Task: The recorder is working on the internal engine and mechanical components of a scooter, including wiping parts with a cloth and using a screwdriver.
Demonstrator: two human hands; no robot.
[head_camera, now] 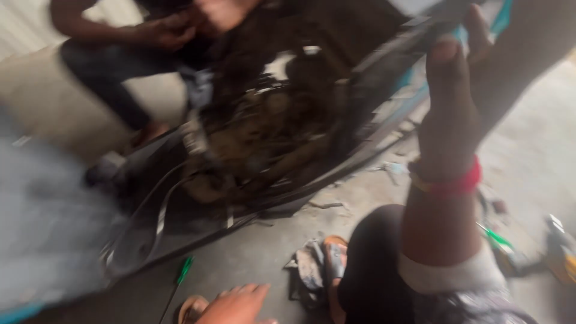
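Note:
The view is blurred by motion. My right hand (450,102), with a red band at the wrist, is raised and closed on the upper rim of a large dark frame (384,66) that tilts across the floor. Inside the frame sits a grimy, brown-black mass of machine parts and wires (264,132). My left hand (237,306) hangs low at the bottom edge, fingers loosely spread, holding nothing, close to a sandal (192,309) and a green-handled screwdriver (183,273).
Another person crouches at the far side, hands (174,27) together above the frame. On the concrete floor lie a crumpled rag (309,267), a second green-handled tool (495,237) and a yellow-and-black tool (561,255). My sandalled foot (333,258) rests beside the rag.

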